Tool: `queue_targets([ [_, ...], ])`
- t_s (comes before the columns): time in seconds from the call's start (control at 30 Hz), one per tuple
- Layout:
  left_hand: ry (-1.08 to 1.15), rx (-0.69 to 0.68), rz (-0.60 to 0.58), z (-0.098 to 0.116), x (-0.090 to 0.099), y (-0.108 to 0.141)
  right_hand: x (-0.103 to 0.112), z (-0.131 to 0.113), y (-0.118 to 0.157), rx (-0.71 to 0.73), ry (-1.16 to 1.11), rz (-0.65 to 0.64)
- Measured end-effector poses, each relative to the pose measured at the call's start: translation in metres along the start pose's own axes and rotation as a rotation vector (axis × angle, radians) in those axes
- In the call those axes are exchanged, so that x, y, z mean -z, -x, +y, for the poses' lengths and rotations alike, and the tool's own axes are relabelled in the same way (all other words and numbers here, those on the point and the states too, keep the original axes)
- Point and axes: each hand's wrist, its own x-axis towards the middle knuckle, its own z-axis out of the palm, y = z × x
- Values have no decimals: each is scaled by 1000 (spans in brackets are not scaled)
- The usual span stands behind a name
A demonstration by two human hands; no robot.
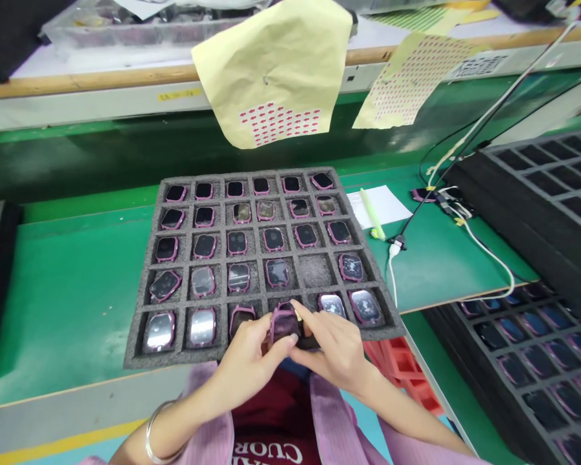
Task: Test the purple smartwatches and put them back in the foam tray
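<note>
Over the front row of a grey foam tray (138,332), my left hand (249,355) and my right hand (336,345) hold a purple-framed smartwatch (285,323) between them. My left thumb presses on its lower edge, and my right forefinger lies along its upper right side. A small pale yellow piece shows by that fingertip; I cannot make out what it is. The fingers hide part of the watch's underside. Similar purple watches, such as one dark-faced watch (237,242), lie singly in the tray's compartments. Bare foam shows in one compartment of the second row from the front.
Right of the tray lie a white paper (392,210), a light green pen (372,213) and cables (484,248). Black foam trays (513,200) stand stacked at the right, another (4,278) at the left. Yellow sheets (271,71) hang from the shelf. Red trays (401,361) sit below.
</note>
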Motion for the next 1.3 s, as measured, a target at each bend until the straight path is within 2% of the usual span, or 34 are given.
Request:
queue_targets([
  [0.17, 134, 62, -61, 2, -2, 5, 21, -6, -9, -10, -30, -102],
  [0.27, 237, 73, -122, 6, 6, 2, 33, -7, -25, -26, -86, -122],
  [0.37, 299, 52, -126, 13, 14, 2, 38, -6, -41, -10, -141, -125],
  [0.47, 342, 30, -100, 17, 21, 1, 36, -5, -53, 11, -152, -105],
  [0.63, 345, 34, -34, 19, 28, -5, 29, -4, -65, 32, -129, -167],
  [0.77, 360, 31, 4, 18, 32, -9, 22, -1, -71, 47, -209, -181],
  [0.9, 400, 61, 54, 13, 30, -11, 18, 3, -75, -7, -284, -248],
  [1.03, 472, 100, 51, 5, 27, -9, 16, 4, -76, -45, -323, -327],
  [1.3, 490, 91, 79, -2, 26, -9, 14, 3, -76, -48, -340, -340],
])
